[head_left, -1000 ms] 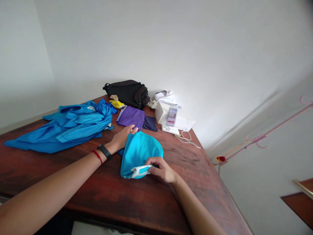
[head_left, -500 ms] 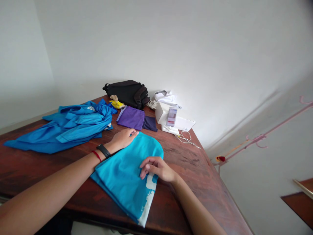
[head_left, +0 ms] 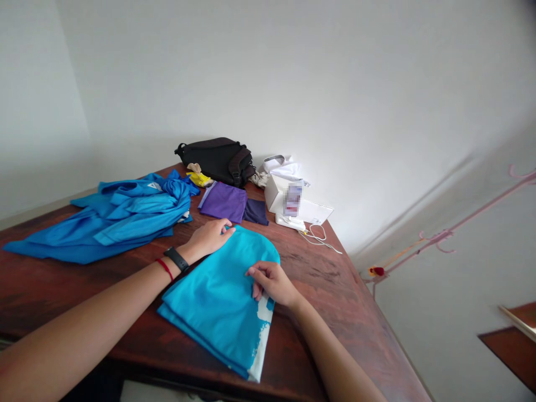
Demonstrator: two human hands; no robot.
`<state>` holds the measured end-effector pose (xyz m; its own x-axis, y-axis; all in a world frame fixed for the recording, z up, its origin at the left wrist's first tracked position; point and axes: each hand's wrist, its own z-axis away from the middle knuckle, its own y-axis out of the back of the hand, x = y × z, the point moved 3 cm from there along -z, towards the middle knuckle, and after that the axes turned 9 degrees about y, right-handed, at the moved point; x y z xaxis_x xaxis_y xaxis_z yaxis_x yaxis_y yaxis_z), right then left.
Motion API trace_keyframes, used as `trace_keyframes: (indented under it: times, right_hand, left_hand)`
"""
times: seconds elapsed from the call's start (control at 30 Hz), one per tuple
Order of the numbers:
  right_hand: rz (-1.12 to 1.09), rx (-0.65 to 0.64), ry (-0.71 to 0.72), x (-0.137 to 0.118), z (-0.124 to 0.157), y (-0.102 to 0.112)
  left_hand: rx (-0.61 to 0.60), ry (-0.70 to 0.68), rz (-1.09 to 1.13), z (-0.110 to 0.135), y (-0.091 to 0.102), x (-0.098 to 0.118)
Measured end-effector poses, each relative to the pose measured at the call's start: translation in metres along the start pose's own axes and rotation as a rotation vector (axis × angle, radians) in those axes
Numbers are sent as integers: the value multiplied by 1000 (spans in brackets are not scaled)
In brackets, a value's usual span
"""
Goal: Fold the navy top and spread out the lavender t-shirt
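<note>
A folded turquoise cloth [head_left: 218,301] with a white printed patch lies flat on the dark wooden table [head_left: 335,290], its near corner reaching the front edge. My left hand [head_left: 209,235], with a black band and a red string on the wrist, rests flat on the cloth's far left edge, fingers stretched out. My right hand [head_left: 270,281] lies on the cloth's right side with the fingers curled down onto the fabric, next to the white patch.
A heap of blue garments [head_left: 113,215] covers the left of the table. Behind lie a folded purple cloth [head_left: 224,202], a dark navy cloth [head_left: 256,211], a black bag [head_left: 218,159], a white box [head_left: 293,201] and a white cable [head_left: 318,237]. A pink hanger rail [head_left: 452,231] stands right.
The bunched cloth has been opened out flat toward me. My right hand has let go of its white edge and now rests on top. My left hand barely moved.
</note>
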<state>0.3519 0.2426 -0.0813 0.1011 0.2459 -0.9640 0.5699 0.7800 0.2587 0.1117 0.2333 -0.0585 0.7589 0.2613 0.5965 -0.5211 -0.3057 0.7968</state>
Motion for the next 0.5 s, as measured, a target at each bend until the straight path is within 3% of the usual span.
trace_keyframes:
  times: [0.27, 0.5]
  right_hand:
    - [15, 19, 30, 3, -2, 3]
    - [247, 177, 286, -7, -3, 14]
  left_hand:
    - [-65, 10, -82, -4, -3, -7]
    - [-82, 6, -72, -3, -2, -6]
